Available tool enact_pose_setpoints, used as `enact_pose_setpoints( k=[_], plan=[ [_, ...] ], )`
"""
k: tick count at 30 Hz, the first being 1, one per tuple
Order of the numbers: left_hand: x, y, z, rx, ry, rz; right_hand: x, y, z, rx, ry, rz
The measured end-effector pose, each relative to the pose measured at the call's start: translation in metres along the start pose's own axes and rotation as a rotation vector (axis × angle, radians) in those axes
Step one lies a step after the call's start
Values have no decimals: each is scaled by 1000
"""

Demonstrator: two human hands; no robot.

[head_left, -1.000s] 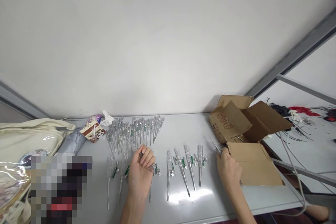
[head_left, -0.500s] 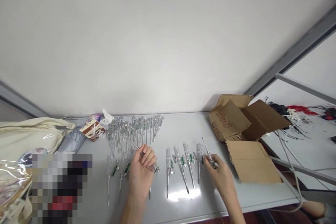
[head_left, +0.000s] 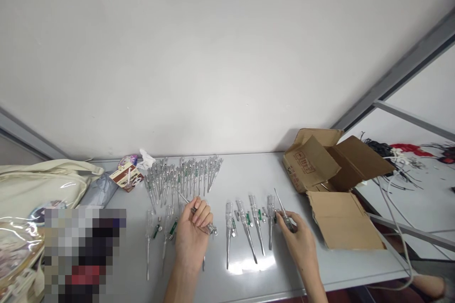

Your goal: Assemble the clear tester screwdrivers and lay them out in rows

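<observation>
My left hand (head_left: 192,236) is palm up with curled fingers around a clear-handled screwdriver (head_left: 211,229); its shaft points up and left, its handle end sticks out on the right. My right hand (head_left: 301,241) pinches another clear-handled screwdriver (head_left: 282,204) by the handle, shaft slanting up and left. Close by it lies a further screwdriver (head_left: 270,215). Between my hands several screwdrivers (head_left: 242,213) lie with handles away from me, small green pieces (head_left: 248,218) and metal bits beside them. More lie left of my left hand, including one screwdriver (head_left: 148,232).
A dense group of clear screwdrivers (head_left: 192,170) lies along the back of the grey table (head_left: 121,260). An open cardboard box (head_left: 296,170) stands at right. A cream bag (head_left: 46,170), grey pouch and card (head_left: 126,176) are at left. Cables hang right, near another person's arm (head_left: 428,285).
Both hands keep their grips on the screwdrivers and stay nearly still. The whole view has shifted very slightly. The other person's arm at the right edge shows a little more.
</observation>
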State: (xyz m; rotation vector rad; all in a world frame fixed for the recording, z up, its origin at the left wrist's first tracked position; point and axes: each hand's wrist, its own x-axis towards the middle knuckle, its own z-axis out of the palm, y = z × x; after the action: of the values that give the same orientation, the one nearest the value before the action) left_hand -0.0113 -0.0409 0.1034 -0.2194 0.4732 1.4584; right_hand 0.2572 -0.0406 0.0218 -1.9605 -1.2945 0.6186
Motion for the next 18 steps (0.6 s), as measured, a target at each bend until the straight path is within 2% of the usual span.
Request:
enact_pose_setpoints(
  k=[6, 12, 18],
  plan=[
    [-1, -2, 0, 0, -6, -4, 0, 9, -3, -3, 14, 2],
    [-1, -2, 0, -1, -6, -13, -1, 2, -3, -32, 38, 5],
    [-2, -3, -1, 5, -2, -12, -4, -8, 0, -86, 8, 45]
  ],
)
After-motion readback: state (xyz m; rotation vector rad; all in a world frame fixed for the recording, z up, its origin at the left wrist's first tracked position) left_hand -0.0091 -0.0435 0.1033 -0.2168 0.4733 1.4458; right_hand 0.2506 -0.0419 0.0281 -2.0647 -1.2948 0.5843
